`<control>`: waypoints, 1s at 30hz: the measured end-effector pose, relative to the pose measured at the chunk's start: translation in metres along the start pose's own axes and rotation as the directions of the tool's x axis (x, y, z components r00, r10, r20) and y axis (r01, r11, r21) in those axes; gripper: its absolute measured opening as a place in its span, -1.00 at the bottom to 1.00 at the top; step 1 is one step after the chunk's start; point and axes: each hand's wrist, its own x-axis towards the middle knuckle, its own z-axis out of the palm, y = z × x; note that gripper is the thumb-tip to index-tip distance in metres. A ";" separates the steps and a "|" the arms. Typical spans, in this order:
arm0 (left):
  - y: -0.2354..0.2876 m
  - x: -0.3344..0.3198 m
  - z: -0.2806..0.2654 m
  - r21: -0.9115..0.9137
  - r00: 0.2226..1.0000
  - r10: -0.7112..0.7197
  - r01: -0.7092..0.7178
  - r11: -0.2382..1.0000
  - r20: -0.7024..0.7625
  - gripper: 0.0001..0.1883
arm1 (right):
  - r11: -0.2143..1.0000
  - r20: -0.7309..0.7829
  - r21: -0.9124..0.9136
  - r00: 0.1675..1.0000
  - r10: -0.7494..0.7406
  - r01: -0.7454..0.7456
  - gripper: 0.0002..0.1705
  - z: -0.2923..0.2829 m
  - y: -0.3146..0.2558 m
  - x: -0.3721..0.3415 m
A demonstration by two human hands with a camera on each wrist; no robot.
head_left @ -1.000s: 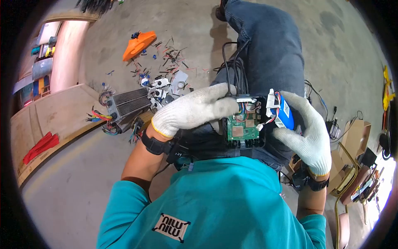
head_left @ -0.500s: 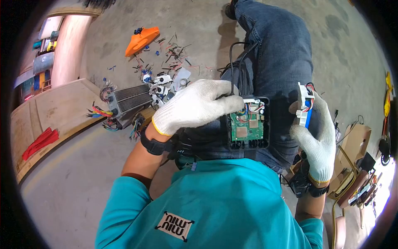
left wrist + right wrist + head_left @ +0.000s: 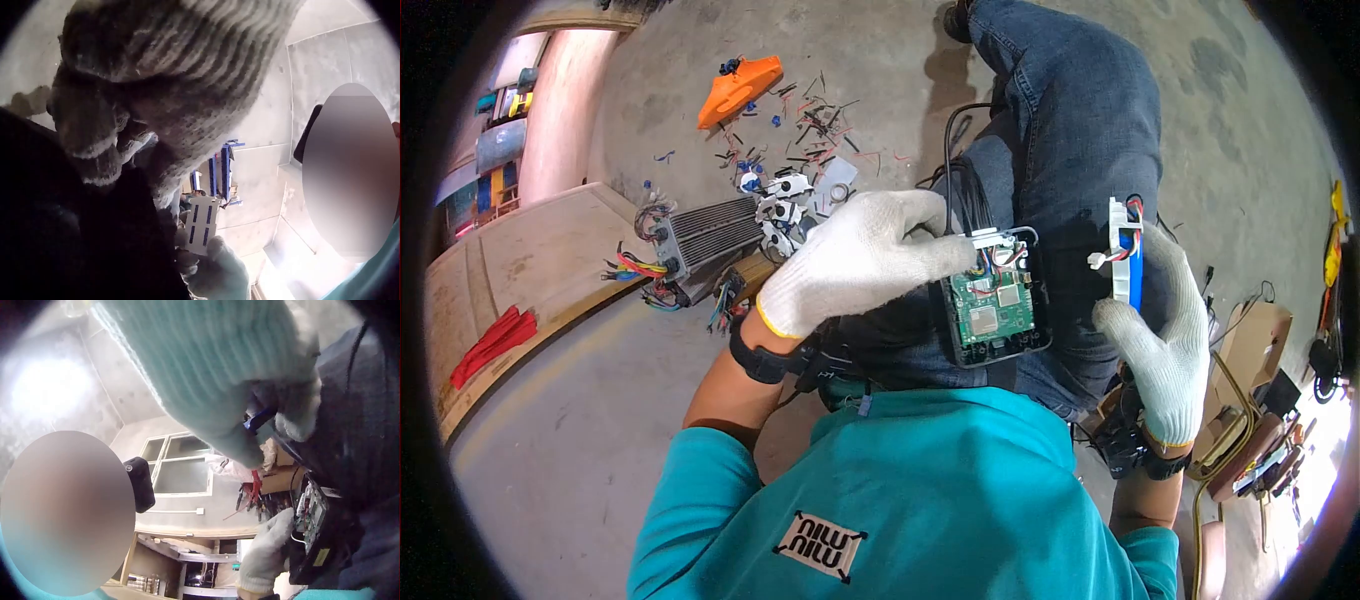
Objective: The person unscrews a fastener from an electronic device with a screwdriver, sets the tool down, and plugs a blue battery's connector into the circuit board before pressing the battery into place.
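A black plastic case (image 3: 1045, 338) with a green circuit board (image 3: 1010, 296) inside sits over the lap in the head view. At its upper left edge, my gloved left hand (image 3: 855, 255) grips the case, thumb and fingers by the white connectors (image 3: 990, 240). My gloved right hand (image 3: 1168, 335) holds a blue battery pack (image 3: 1136, 272) in a white slotted bracket (image 3: 1119, 245), well to the right of the case. Short red, black and white leads end in a white plug (image 3: 1097, 260) hanging off the bracket. The left wrist view shows the bracket's slotted face (image 3: 201, 225).
Black cables (image 3: 952, 150) run from the case over the leg. Wire scraps (image 3: 815, 130) and an orange shell (image 3: 740, 90) lie on the floor. At left, a finned metal controller (image 3: 710, 238) rests by a wooden board (image 3: 530, 280) bearing a red cloth (image 3: 495, 345). A cardboard box (image 3: 1260, 330) stands right.
My right hand has moved right, away from the case, and the battery pack has turned so its white bracket faces the case. The case has tilted slightly in my left hand.
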 end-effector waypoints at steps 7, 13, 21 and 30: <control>0.002 -0.004 0.003 0.118 0.983 -0.025 0.047 0.992 -0.184 -0.47 | 0.999 -0.018 0.014 0.999 -0.036 0.036 -0.16 -0.003 0.008 -0.007; -0.014 0.005 0.014 0.355 0.763 0.592 -0.495 0.793 -0.259 -0.28 | 0.977 0.031 -0.162 0.990 -0.138 0.141 -0.17 0.003 0.012 -0.005; -0.019 0.013 0.019 0.051 0.783 0.606 -0.605 0.794 -0.142 -0.37 | 0.965 0.040 -0.169 0.979 -0.198 0.202 -0.17 0.018 0.018 -0.003; -0.011 0.012 0.016 0.144 0.780 0.610 -0.593 0.792 -0.138 -0.34 | 0.927 -0.029 -0.256 0.956 -0.293 0.276 -0.16 0.039 0.024 -0.001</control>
